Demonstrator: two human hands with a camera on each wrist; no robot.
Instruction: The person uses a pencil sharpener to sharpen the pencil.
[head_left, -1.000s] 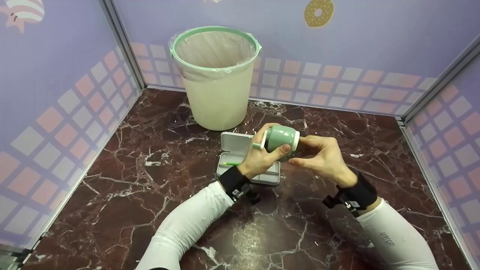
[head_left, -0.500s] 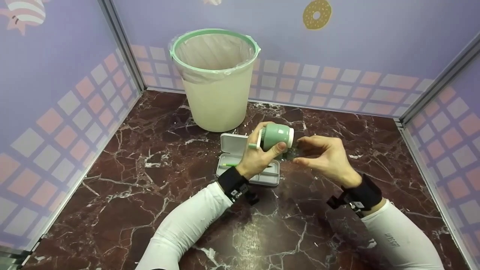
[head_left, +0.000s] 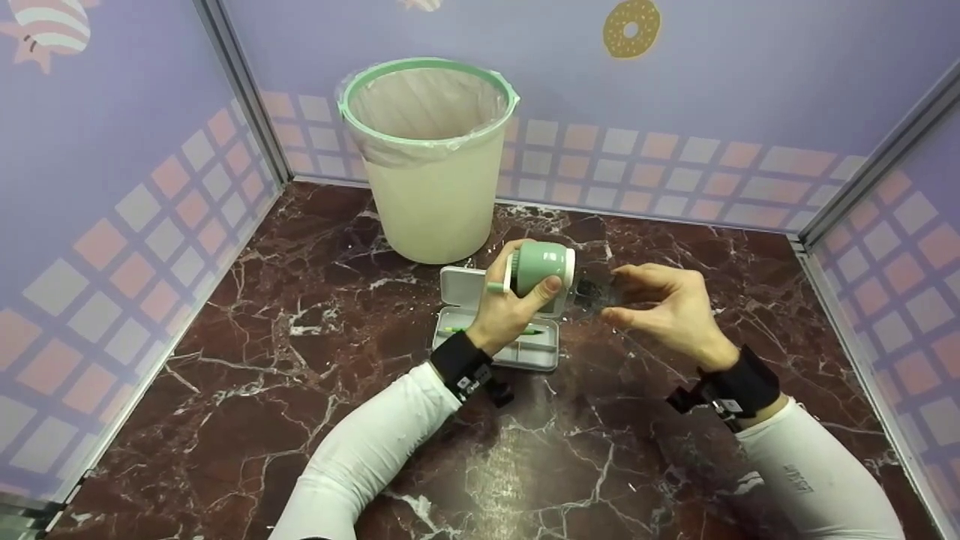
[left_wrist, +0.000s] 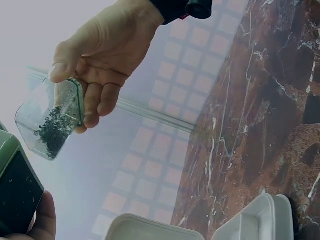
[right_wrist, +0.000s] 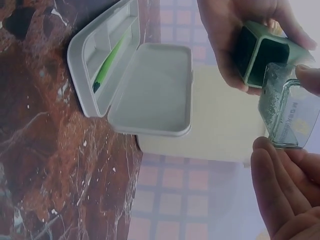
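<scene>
My left hand (head_left: 501, 315) grips a green crank pencil sharpener (head_left: 541, 264) tilted on its side above the pencil case (head_left: 538, 354). In the right wrist view the sharpener's dark square opening (right_wrist: 268, 61) faces the clear container. With thumb and fingertips, my right hand (head_left: 671, 311) pinches that clear shavings container (left_wrist: 45, 122) by its edges, just right of the sharpener. Dark shavings (left_wrist: 55, 132) lie inside it. The grey pencil case stands open on the table, with a green pencil (right_wrist: 107, 65) in one compartment.
A pale trash bin (head_left: 435, 202) with a green rim and plastic liner stands behind the pencil case. Small crumbs speckle the marbled table (head_left: 300, 360) around the case. Patterned partition walls (head_left: 675, 90) enclose the table at the back and sides.
The clear shavings container has come out of the sharpener and away to the right in my right hand. My left hand with the sharpener has shifted slightly left.
</scene>
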